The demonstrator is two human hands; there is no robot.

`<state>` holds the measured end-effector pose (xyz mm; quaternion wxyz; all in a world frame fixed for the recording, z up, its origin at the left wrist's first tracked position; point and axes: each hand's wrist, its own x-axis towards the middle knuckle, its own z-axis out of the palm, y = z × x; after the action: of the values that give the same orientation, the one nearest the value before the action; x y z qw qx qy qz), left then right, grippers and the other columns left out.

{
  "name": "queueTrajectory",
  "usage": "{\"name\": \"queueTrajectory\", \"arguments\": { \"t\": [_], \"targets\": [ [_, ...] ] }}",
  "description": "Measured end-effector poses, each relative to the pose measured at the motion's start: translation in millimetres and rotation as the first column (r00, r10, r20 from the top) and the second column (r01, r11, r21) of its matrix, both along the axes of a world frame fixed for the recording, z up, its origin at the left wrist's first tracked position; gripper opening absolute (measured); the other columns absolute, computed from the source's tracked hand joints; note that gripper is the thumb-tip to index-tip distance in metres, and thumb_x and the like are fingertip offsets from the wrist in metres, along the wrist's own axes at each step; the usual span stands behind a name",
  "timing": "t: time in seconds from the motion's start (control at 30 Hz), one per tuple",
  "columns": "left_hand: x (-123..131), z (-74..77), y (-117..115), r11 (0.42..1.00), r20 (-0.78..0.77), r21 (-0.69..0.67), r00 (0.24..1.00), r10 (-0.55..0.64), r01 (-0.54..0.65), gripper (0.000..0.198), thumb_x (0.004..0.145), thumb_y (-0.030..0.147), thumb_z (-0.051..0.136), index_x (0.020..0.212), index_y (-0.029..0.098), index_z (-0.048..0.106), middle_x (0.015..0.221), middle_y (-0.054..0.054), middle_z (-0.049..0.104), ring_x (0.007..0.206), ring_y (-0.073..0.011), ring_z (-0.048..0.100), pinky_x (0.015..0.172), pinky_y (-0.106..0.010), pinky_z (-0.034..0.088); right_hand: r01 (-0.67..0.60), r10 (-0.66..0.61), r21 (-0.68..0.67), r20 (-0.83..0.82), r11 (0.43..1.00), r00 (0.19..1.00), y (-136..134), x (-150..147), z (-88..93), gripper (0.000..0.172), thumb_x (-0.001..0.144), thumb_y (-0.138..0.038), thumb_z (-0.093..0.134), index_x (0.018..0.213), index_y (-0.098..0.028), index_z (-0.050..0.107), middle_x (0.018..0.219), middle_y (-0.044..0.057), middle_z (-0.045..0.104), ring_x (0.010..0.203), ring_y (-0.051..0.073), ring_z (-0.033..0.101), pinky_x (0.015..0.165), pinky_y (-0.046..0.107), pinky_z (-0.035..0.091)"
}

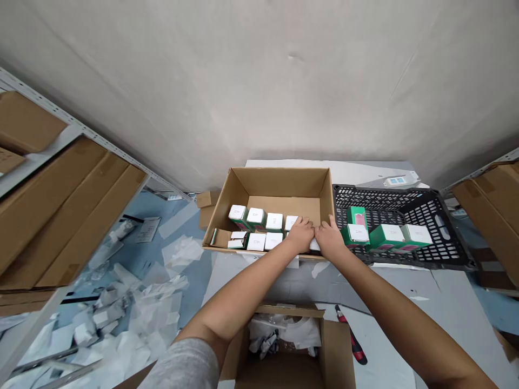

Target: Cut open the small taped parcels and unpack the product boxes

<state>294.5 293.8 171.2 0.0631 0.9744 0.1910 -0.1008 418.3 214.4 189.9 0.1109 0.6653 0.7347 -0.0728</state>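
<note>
**A:** What appears at your far left?

**B:** Brown cartons (77, 210) on a shelf. Right of them, crumpled white wrapping (121, 313) litters the blue floor.

**A:** And before you, at the centre?

**B:** An open cardboard carton (279, 181) on the table (450, 319). Small boxes (256, 241), white-topped and green-sided, stand in its near half in two rows; the arrangement in its front left corner is hard to make out. Nearer to you, a lower carton (279, 373) lies open, with clear and white wrapping at its far end.

**A:** Where is your left hand?

**B:** Your left hand (301, 233) reaches into the front right part of the cardboard carton, just beside the last box of the rear row. Its fingers are bent downward; whether they grip anything cannot be told.

**A:** And your right?

**B:** Your right hand (329, 237) lies close beside it, over the carton's right front corner, a white box top showing between the two. Its grip cannot be told either, as the fingertips are hidden.

**A:** What completes the right side?

**B:** A red-and-black tool (352, 336) on the table, then a black crate (448, 237) bearing further green-and-white boxes (417, 235); behind it, a white power strip (401, 180). Brown cardboard (494, 200) stands at your far right.
</note>
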Motion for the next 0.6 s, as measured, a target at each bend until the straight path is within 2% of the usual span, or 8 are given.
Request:
{"name": "queueTrajectory", "arguments": {
  "t": [0.13, 0.2, 0.3, 0.37, 0.43, 0.47, 0.53, 0.6],
  "targets": [
    [-0.5, -8.8, -3.3, 1.000, -0.071, 0.011, 0.997, 0.019, -0.018, 0.039, 0.075, 0.028, 0.081, 0.111, 0.011, 0.079, 0.120, -0.021, 0.069, 0.123, -0.0354, 0.050, 0.105, -0.047, 0.032, -0.011, 0.011, -0.062, 0.013, 0.998, 1.000, 1.9, -3.4, -6.6, 0.033, 0.092, -0.011, 0.056, 0.111, -0.015, 0.083, 0.103, 0.020, 0.083, 0.120, 0.036, 0.066, 0.133, 0.061, -0.004],
    [-1.3, -6.7, -1.5, 1.000, -0.098, -0.009, 0.995, 0.018, -0.019, 0.044, 0.076, 0.039, 0.084, 0.110, 0.011, 0.080, 0.122, -0.021, 0.068, 0.125, -0.0365, 0.049, 0.107, -0.048, 0.031, -0.023, 0.024, -0.088, 0.015, 0.996, 1.000, 1.2, -1.8, -5.1, 0.030, 0.093, -0.014, 0.059, 0.108, -0.016, 0.085, 0.101, 0.019, 0.083, 0.121, 0.036, 0.066, 0.132, 0.062, -0.006],
    [-4.3, 2.2, 3.8, 0.998, -0.091, -0.048, 0.995, 0.025, -0.030, 0.062, 0.073, 0.061, 0.085, 0.111, 0.012, 0.081, 0.126, -0.021, 0.066, 0.126, -0.0375, 0.048, 0.110, -0.049, 0.031, -0.018, 0.022, -0.093, 0.034, 0.996, 0.999, -1.7, 2.9, 1.6, 0.025, 0.089, -0.023, 0.070, 0.108, -0.017, 0.085, 0.105, 0.019, 0.083, 0.123, 0.037, 0.064, 0.131, 0.063, -0.008],
    [-7.5, 7.9, 6.0, 0.997, -0.071, -0.062, 0.996, 0.043, -0.048, 0.061, 0.076, 0.066, 0.082, 0.111, 0.015, 0.082, 0.128, -0.020, 0.067, 0.127, -0.0367, 0.049, 0.110, -0.049, 0.032, -0.011, 0.013, -0.059, 0.029, 0.998, 0.999, -4.6, 6.2, 5.8, 0.031, 0.084, -0.028, 0.079, 0.113, -0.016, 0.083, 0.113, 0.020, 0.081, 0.124, 0.038, 0.063, 0.131, 0.064, -0.006],
    [-11.2, 11.2, 5.5, 0.994, -0.035, -0.079, 0.996, 0.077, -0.079, 0.051, 0.081, 0.063, 0.080, 0.108, 0.019, 0.083, 0.127, -0.017, 0.068, 0.127, -0.0356, 0.049, 0.109, -0.048, 0.033, -0.015, 0.015, -0.024, -0.004, 1.000, 1.000, -7.8, 8.4, 7.5, 0.035, 0.080, -0.030, 0.084, 0.113, -0.018, 0.082, 0.117, 0.019, 0.080, 0.124, 0.037, 0.062, 0.131, 0.065, -0.003],
    [-13.1, 11.9, 4.3, 0.991, -0.011, -0.089, 0.995, 0.097, -0.098, 0.044, 0.084, 0.058, 0.079, 0.107, 0.021, 0.083, 0.126, -0.016, 0.069, 0.128, -0.0349, 0.050, 0.108, -0.048, 0.034, -0.021, 0.021, -0.013, -0.029, 1.000, 0.999, -9.2, 9.1, 7.3, 0.031, 0.081, -0.028, 0.084, 0.110, -0.019, 0.083, 0.114, 0.017, 0.081, 0.123, 0.036, 0.062, 0.130, 0.065, -0.001],
    [-16.7, 12.4, 0.9, 0.985, 0.037, -0.115, 0.990, 0.133, -0.128, 0.027, 0.087, 0.045, 0.077, 0.104, 0.025, 0.084, 0.123, -0.013, 0.071, 0.128, -0.0328, 0.051, 0.107, -0.047, 0.035, -0.028, 0.027, -0.013, -0.069, 1.000, 0.997, -11.2, 10.0, 5.6, 0.015, 0.084, -0.021, 0.078, 0.097, -0.022, 0.085, 0.102, 0.014, 0.082, 0.118, 0.034, 0.065, 0.130, 0.063, 0.002],
    [-20.9, 14.2, -2.6, 0.980, 0.057, -0.139, 0.987, 0.152, -0.143, 0.017, 0.089, 0.030, 0.073, 0.101, 0.027, 0.084, 0.122, -0.010, 0.073, 0.126, -0.0305, 0.053, 0.107, -0.048, 0.035, -0.026, 0.023, -0.024, -0.087, 0.999, 0.996, -12.0, 11.0, 5.1, 0.019, 0.087, -0.012, 0.070, 0.086, -0.023, 0.086, 0.088, 0.013, 0.081, 0.112, 0.031, 0.068, 0.130, 0.062, 0.005]
  ]
}}
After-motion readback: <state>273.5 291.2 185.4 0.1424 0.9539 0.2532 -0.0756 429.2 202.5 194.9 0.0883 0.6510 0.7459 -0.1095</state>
